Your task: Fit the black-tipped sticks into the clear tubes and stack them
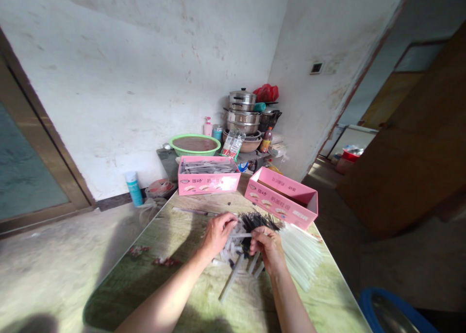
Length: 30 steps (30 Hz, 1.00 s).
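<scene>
My right hand [267, 245] is pinched round one end of a thin whitish tube [239, 235], held level and pointing left. The tube's other end reaches close to my left hand [219, 232], whose thumb and fingers are drawn together; whatever is in them is too small to make out. Beneath both hands lies a loose pile of small translucent white pieces [228, 250]. Behind my right hand is a heap of thin black sticks [260, 221]. Long translucent tubes [300, 255] lie in a bundle to the right. A single greyish tube [231, 278] rests on the table nearer me.
Two pink boxes stand at the table's far side: the left box [209, 183] is full of grey-white strips, the right box [282, 202] shows its inner walls. Behind are a green-rimmed basin [195, 152], stacked steel pots [242, 122] and a bottle [266, 140]. A blue-rimmed tub [371, 299] is at lower right.
</scene>
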### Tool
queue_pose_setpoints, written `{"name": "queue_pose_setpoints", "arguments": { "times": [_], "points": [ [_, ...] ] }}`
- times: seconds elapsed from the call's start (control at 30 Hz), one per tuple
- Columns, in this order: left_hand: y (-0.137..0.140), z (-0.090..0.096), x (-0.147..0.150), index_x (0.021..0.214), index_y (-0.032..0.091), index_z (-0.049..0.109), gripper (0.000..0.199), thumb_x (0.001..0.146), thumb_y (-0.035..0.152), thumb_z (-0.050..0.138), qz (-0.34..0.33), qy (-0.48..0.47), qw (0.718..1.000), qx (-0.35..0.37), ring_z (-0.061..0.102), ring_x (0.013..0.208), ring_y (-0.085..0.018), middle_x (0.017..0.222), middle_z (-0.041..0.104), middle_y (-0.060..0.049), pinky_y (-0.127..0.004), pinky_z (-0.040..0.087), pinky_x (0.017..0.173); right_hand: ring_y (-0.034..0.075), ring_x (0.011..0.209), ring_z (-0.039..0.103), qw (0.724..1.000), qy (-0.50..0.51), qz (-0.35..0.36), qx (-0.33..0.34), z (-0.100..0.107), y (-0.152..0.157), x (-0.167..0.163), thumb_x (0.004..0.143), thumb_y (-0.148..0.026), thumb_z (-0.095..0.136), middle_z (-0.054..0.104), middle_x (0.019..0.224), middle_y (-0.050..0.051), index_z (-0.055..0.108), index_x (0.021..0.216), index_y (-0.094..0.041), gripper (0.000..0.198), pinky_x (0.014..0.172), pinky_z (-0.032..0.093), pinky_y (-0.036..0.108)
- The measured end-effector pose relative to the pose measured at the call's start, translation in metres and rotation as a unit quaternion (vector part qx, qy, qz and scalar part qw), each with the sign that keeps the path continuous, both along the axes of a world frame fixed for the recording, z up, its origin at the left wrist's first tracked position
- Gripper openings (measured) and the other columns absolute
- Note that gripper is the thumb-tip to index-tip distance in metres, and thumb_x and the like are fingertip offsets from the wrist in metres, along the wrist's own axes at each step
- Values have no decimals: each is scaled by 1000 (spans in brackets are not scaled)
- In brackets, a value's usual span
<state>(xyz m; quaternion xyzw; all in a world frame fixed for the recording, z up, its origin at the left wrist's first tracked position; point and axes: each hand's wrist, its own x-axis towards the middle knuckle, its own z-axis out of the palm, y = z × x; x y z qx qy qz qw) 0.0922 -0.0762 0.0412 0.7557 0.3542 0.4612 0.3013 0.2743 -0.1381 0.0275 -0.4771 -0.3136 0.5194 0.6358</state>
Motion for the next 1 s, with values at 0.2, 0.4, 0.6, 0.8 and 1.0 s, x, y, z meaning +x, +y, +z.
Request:
{"name": "queue_pose_setpoints", "arguments": {
  "times": [0.2, 0.4, 0.6, 0.8, 1.0],
  "points": [
    [-6, -5, 6, 93, 22, 70, 16, 98, 17, 55, 60, 65, 990, 113, 66, 80, -20, 85, 74, -3, -28, 46, 75, 16, 40, 62, 999, 22, 20, -25, -4, 0, -14, 57, -31, 90, 70, 54, 4, 69, 70, -15, 29, 40, 55, 26],
    [-7, 9, -12, 99, 22, 72, 16, 100, 20, 56, 180, -26, 951, 250, 66, 84, -21, 88, 76, -5, -33, 46, 83, 15, 42, 62, 996, 76, 19, -33, 0, 1, -11, 55, -27, 89, 69, 55, 3, 71, 69, -15, 26, 41, 56, 26],
    [8, 12, -29, 92, 21, 73, 19, 96, 37, 63, 216, -184, 951, 123, 68, 86, -22, 86, 75, -6, -34, 49, 85, 13, 41, 60, 995, 93, 11, -22, 7, 0, -6, 54, -28, 91, 68, 54, 1, 72, 67, -15, 26, 41, 55, 24],
    [-1, 11, -4, 85, 16, 68, 28, 89, 44, 70, 9, -334, 934, -130, 65, 76, -18, 75, 70, -3, -27, 50, 77, 15, 42, 62, 997, 62, 34, -18, 2, -1, -14, 57, -30, 91, 69, 55, 3, 70, 69, -15, 29, 42, 55, 26],
    [-2, 7, 4, 85, 15, 69, 32, 81, 46, 79, -27, -369, 907, -202, 63, 75, -17, 76, 69, -3, -27, 49, 75, 15, 42, 62, 996, 67, 63, -14, 1, -1, -17, 57, -32, 93, 69, 56, 4, 70, 72, -15, 32, 43, 56, 27]
  ]
}}
